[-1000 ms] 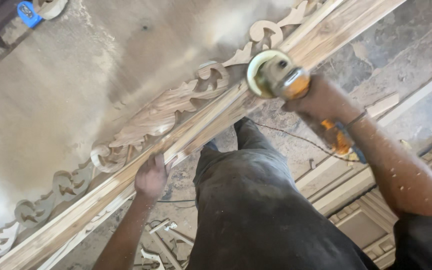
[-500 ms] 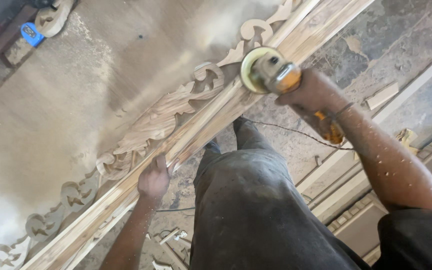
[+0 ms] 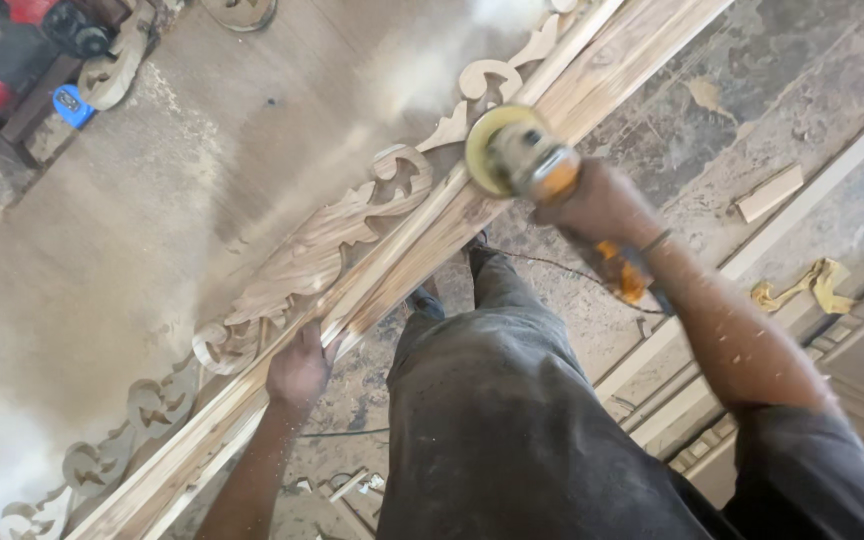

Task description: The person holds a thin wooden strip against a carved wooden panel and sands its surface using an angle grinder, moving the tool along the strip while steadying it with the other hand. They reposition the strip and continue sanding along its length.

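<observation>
An angle grinder (image 3: 512, 152) is gripped in the right hand (image 3: 597, 205), its disc pressed to the moulded edge of a carved wooden panel (image 3: 352, 240) lying across the bench (image 3: 102, 250); the left hand (image 3: 299, 370) is closed on the panel's rail lower down. The disc is best kept flat and moved along the grain, clear of the scrollwork. The cord (image 3: 552, 262) trails across the legs; offcuts (image 3: 767, 192) litter the floor (image 3: 772, 90) and sawdust clouds the bench.

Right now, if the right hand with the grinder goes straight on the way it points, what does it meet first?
The right hand drives the grinder up-left; its disc already seems to touch the carved wooden rail, so probably the scroll carving comes first. Depth is unclear.
</observation>
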Motion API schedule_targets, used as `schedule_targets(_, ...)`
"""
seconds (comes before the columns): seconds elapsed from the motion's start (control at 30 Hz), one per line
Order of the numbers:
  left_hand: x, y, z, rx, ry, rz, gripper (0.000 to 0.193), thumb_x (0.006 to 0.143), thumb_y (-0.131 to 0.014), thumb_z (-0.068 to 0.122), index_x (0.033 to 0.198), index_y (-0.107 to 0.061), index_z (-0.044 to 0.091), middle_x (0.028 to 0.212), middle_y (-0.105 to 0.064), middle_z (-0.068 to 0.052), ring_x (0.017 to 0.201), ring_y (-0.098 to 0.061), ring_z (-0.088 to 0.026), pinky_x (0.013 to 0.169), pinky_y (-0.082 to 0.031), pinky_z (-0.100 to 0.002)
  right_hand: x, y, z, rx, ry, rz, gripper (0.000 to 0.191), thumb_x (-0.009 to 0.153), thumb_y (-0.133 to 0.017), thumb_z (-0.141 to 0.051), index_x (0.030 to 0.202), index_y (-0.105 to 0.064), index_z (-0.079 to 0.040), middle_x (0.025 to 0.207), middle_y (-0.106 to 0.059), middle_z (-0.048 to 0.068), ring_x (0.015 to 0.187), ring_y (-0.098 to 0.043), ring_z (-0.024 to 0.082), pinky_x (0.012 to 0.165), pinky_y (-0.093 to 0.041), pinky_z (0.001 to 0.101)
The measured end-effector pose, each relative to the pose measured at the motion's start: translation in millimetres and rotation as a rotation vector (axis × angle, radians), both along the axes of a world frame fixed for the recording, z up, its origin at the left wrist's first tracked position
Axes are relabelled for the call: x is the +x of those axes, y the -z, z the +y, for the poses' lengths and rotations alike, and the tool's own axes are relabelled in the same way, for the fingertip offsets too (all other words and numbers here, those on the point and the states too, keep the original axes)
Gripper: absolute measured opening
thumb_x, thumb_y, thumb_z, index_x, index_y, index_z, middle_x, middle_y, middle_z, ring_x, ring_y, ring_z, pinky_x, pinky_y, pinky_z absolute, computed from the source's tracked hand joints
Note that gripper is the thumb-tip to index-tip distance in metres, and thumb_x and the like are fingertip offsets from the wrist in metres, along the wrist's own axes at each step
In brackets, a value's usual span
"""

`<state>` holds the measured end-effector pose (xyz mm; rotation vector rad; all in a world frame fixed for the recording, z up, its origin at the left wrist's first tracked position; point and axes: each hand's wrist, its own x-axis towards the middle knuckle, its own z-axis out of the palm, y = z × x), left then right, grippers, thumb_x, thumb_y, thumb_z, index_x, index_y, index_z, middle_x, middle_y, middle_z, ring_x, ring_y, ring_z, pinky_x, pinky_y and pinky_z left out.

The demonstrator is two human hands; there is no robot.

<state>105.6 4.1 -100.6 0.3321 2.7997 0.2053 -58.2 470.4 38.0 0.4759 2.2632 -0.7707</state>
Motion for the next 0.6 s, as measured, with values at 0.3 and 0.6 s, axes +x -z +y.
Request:
schedule_targets(0.3, -6.3, -7.2, 0.8, -0.006, 0.011, -0.016, 0.055, 0.099, -0.059, 0.051, 0.125, -0.058, 0.002, 0.068, -0.07, -0.015, 0.055, -0.069, -0.032, 0.05, -0.058, -0.044, 47.1, 3.4, -74.6, -0.208, -0.152, 0.066, 0.062, 0.07, -0.089, -0.03, 0.123, -0.063, -0.01, 0.1, -0.075, 0.008, 0.085, -0.075, 0.018, 0.078, -0.064, 0.0358)
schedule_targets(0.6, -0.9, -5.4, 5.8, -0.049, 0.05, 0.208, 0.053, 0.098, -0.062, 0.052, 0.115, -0.058, 0.002, 0.076, -0.069, -0.015, 0.056, -0.068, -0.028, 0.048, -0.056, -0.039, -51.7, 14.3, 99.7, 0.021, 0.132, 0.231, 0.049, 0.08, -0.084, -0.031, 0.118, -0.071, -0.004, 0.098, -0.075, 0.012, 0.077, -0.074, 0.021, 0.071, -0.064, 0.0376)
